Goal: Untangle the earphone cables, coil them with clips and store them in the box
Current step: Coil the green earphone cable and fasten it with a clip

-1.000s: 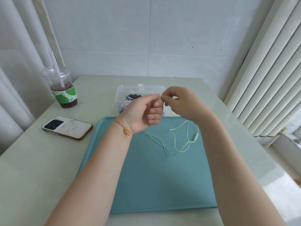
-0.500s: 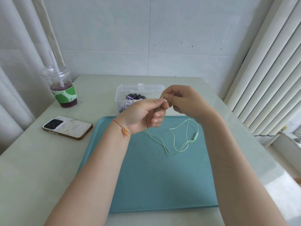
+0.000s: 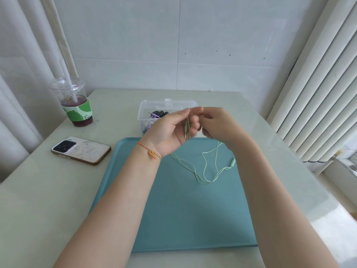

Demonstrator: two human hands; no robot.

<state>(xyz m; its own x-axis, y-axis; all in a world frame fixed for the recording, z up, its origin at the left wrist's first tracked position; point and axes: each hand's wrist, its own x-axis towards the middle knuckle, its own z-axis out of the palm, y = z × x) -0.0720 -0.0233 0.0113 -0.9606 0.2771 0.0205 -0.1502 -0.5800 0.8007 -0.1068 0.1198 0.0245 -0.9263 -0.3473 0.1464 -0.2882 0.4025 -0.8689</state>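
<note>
Now, from the head view, we hold the green earphone cable [image 3: 207, 172] up above the teal tray [image 3: 173, 219], just in front of the clear box [image 3: 144, 111]. Our left hand [image 3: 170, 132] and right hand [image 3: 218, 125] both pinch its end; the rest trails onto the tray. We judge coiling is starting: next, wind loops evenly.

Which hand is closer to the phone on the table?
Left. The left hand is raised over the tray's far edge, on the phone side. The right hand is beyond it, farther from the phone.
</note>
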